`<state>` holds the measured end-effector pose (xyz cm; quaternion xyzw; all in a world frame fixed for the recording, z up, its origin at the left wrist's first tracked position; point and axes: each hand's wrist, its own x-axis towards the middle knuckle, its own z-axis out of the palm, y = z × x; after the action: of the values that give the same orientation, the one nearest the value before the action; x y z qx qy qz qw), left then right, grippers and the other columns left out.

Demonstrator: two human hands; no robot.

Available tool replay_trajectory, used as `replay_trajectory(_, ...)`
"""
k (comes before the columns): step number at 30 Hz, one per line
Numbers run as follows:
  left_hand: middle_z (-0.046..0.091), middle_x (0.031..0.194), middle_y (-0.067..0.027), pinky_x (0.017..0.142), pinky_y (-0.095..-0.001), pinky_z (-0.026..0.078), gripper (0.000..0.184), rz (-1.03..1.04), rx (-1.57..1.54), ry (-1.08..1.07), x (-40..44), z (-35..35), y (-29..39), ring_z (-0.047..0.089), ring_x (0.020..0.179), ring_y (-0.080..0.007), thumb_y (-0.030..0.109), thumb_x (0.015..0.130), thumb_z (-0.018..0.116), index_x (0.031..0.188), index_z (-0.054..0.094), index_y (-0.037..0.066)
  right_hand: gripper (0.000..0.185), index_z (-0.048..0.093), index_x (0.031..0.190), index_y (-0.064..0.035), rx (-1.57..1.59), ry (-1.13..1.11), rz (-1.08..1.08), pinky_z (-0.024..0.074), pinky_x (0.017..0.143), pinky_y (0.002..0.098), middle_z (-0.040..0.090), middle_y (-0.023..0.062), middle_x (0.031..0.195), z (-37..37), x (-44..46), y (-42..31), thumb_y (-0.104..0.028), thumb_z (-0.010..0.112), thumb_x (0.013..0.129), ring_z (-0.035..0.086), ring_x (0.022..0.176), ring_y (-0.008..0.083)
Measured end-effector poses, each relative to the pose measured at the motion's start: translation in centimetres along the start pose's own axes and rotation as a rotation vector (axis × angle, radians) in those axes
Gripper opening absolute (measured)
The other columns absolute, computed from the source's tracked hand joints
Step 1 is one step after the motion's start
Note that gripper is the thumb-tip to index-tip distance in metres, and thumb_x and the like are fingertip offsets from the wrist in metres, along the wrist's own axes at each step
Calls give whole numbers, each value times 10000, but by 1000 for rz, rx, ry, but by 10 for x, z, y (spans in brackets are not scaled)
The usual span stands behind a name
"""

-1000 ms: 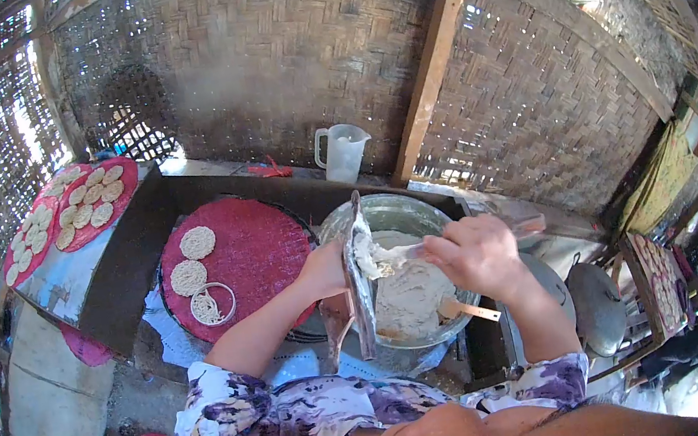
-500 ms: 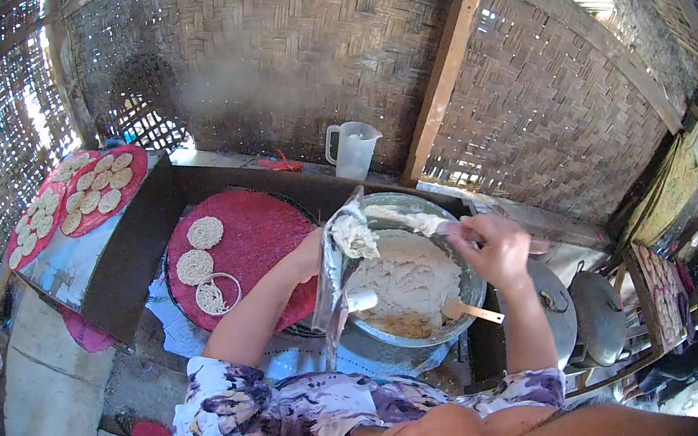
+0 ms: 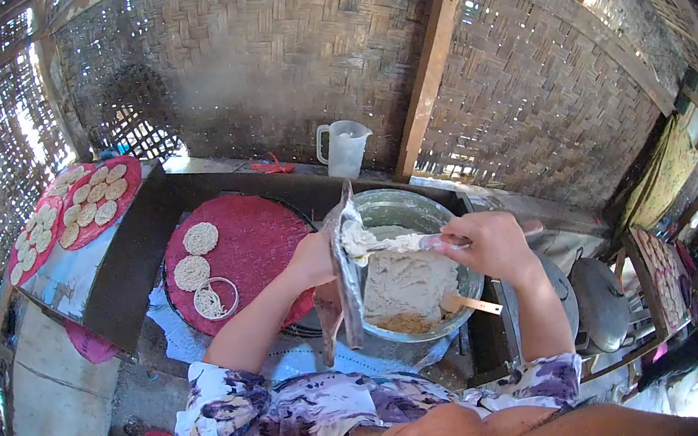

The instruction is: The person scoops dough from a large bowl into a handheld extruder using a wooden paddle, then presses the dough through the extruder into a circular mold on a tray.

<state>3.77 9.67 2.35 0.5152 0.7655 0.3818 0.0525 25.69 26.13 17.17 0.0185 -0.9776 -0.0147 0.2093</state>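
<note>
My left hand (image 3: 312, 258) is closed around a long grey, dough-smeared tool (image 3: 347, 298), which looks like a hand press and stands nearly upright over the left rim of a metal basin (image 3: 473, 290). In my right hand (image 3: 489, 245) is a dough-coated spoon (image 3: 436, 242), its far end hidden in a clump of pale dough (image 3: 359, 239) against the tool's top opening. More pale dough (image 3: 410, 280) fills the basin. A wooden-handled spatula (image 3: 470, 303) leans on the basin's right rim.
Left of the basin, a round red mat (image 3: 255, 239) carries two lacy dough discs (image 3: 200, 238) and a white ring (image 3: 226, 285) around a partial one. A plastic jug (image 3: 346, 149) stands behind. Lidded pots (image 3: 600, 300) sit to the right; red mats with several discs (image 3: 95, 198) lie far left.
My right hand has brought the spoon leftward, so its dough now meets the clump on the tool. My left hand has turned the tool, showing its side more edge-on.
</note>
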Motion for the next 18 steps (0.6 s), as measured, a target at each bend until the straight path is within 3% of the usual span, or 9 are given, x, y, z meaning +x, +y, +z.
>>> replay_trajectory(2, 604, 922, -213, 779, -410, 455, 438, -64, 177, -69, 4, 12, -7, 573, 888, -361, 302, 630, 662, 975, 587, 43, 272, 548, 714, -105, -90, -70, -51, 451, 526, 393, 555, 64, 611, -1, 9, -8, -368, 571, 777, 585, 611, 267)
replay_trajectory(3, 606, 955, -159, 750, -405, 470, 415, -60, 158, -3, -3, 4, 15, 583, 866, -336, 362, 680, 623, 997, 592, 96, 269, 547, 715, -107, -120, -76, -78, 453, 528, 393, 553, 66, 608, 1, 11, -12, -368, 566, 780, 585, 612, 268)
replay_trajectory(6, 604, 959, -161, 739, -410, 473, 427, 14, 138, 26, -3, 10, 15, 583, 865, -340, 373, 674, 624, 998, 591, 96, 247, 547, 758, -105, -180, -103, -159, 460, 545, 385, 560, 70, 626, 7, 20, -27, -349, 544, 797, 592, 623, 260)
replay_trajectory(9, 604, 883, -223, 762, -423, 460, 450, -59, 66, 60, -2, 10, 14, 580, 841, -382, 327, 607, 671, 934, 596, 27, 222, 544, 782, -102, -231, -36, -229, 460, 550, 379, 562, 64, 656, 21, 24, -40, -323, 542, 797, 590, 628, 243)
replay_trajectory(11, 605, 878, -225, 763, -425, 456, 438, -151, 78, -3, -1, 7, 12, 579, 845, -382, 336, 623, 659, 931, 600, 30, 199, 541, 792, -101, -257, 17, -286, 457, 548, 376, 554, 55, 666, 30, 25, -39, -300, 545, 791, 582, 621, 230)
replay_trajectory(14, 605, 878, -230, 752, -428, 456, 416, -100, 97, -48, 2, 3, 1, 580, 845, -381, 354, 650, 634, 915, 610, 33, 184, 530, 745, -119, -224, 204, -387, 430, 506, 346, 496, 24, 612, 39, 26, -32, -263, 640, 711, 539, 545, 219)
replay_trajectory(18, 602, 899, -234, 735, -413, 462, 411, -86, 55, -26, -1, -16, 1, 583, 844, -378, 373, 689, 599, 921, 617, 34, 181, 558, 730, -128, -213, 257, -245, 429, 488, 342, 494, 26, 598, -1, 11, -19, -235, 684, 657, 540, 552, 218)
